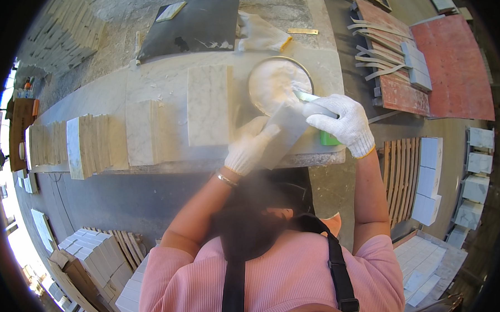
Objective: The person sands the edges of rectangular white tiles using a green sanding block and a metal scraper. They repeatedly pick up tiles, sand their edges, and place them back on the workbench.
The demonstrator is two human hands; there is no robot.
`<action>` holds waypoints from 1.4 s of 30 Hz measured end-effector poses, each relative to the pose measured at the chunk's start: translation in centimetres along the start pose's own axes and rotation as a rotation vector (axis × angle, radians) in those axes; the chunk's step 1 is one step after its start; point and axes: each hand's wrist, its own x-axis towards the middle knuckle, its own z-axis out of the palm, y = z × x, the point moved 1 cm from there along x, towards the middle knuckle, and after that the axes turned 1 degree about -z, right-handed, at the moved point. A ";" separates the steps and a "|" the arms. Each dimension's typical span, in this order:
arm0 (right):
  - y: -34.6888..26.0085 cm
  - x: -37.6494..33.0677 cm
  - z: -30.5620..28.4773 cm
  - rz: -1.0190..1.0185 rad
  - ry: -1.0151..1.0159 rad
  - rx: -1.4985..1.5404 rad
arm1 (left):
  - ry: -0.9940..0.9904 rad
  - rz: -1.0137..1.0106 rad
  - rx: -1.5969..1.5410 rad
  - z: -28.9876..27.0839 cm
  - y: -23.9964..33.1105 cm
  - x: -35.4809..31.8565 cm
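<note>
My left hand [247, 149], in a white knit glove, grips a grey-white marble tile [285, 136], which slants up in front of me. My right hand [345, 124], gloved too, is closed around a small tool [307, 96] with a pale flat end; the fingers cover much of it, so its exact kind does not show. That end reaches over a round pan [253, 72] of white paste or powder. Just left of the pan stands a stack of marble tiles [208, 107] on the bench.
More tile stacks [87, 146] line the bench [170, 69] to the left. A dark board [197, 25] and a cloth glove [261, 32] lie behind. Beside my right wrist is a green block [329, 139]. Rightward stand a red board [455, 64] and a slatted pallet [399, 179].
</note>
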 end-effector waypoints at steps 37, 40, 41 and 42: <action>8.3 7.5 0.7 0.282 0.283 0.040 | -0.033 -0.090 -0.321 0.4 0.1 -0.4; 6.5 4.8 -0.3 0.219 0.388 0.180 | -0.118 -0.221 -0.604 1.0 0.2 -0.7; 5.7 3.6 -0.5 0.176 0.353 0.131 | -0.161 -0.314 -0.769 1.0 0.1 -0.7; 4.9 2.8 -0.4 0.191 0.293 0.130 | -0.211 -0.386 -0.926 1.1 0.1 -0.6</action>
